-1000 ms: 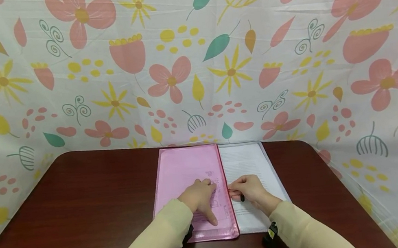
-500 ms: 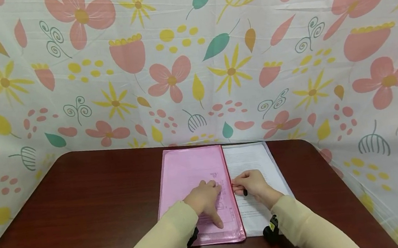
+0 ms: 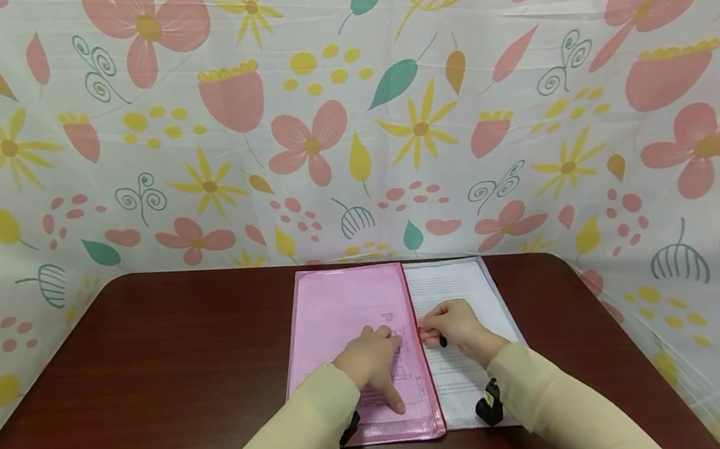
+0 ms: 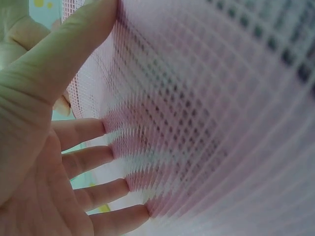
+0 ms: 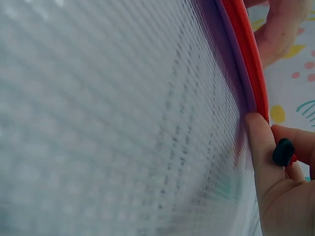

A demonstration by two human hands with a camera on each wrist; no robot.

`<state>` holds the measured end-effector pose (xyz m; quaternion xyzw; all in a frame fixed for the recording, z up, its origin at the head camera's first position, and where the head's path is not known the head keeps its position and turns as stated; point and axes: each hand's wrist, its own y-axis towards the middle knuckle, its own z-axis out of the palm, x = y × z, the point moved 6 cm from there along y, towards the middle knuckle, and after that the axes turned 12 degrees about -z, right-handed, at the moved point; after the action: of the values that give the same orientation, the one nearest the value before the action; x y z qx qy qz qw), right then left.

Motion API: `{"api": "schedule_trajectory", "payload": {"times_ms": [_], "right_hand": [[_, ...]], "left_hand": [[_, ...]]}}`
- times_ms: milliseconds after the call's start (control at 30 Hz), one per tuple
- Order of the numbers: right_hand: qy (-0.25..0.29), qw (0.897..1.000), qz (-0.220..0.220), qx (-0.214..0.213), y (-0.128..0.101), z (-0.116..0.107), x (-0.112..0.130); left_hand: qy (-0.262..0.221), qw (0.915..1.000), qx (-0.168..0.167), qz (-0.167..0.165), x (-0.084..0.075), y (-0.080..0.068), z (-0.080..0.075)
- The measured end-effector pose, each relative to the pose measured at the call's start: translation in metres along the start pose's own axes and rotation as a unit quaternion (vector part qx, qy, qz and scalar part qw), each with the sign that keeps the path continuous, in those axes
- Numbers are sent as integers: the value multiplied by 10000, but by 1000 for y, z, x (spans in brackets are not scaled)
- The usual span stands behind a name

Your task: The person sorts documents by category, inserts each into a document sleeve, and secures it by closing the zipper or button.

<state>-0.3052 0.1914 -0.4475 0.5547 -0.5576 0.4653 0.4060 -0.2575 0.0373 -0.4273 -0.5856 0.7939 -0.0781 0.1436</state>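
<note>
A: Pink mesh zip pouch [image 3: 351, 322], red zip edge [image 3: 424, 365]; white printed sheets [image 3: 458, 295] alongside, in a clear grid-patterned sleeve.
B: Dark reddish-brown wood-grain table [image 3: 151, 381]. Cream sleeves [image 3: 292, 447], grey lettering on the left one.
A: White backdrop cloth [image 3: 347, 107], printed with pink flowers, yellow daisies, teal leaves.
B: Black zip pull [image 5: 284, 151] against red.

Evenly and brightly lit from above in the head view, with only faint shadows under the sleeves and a dull sheen on the desk [image 3: 149, 367]. Sharp at centre there, slightly bowed toward the edges. Heavily blurred in both wrist views, too close to the mesh pouch [image 4: 206, 123] for focus.
</note>
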Motion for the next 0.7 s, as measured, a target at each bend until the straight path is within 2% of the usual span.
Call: {"api": "schedule_trajectory", "payload": {"times_ms": [700], "right_hand": [[-454,9990,-47,-38,26,-1,3]], "left_hand": [[219,9997,-38,-22,-2,-1,-1]]}}
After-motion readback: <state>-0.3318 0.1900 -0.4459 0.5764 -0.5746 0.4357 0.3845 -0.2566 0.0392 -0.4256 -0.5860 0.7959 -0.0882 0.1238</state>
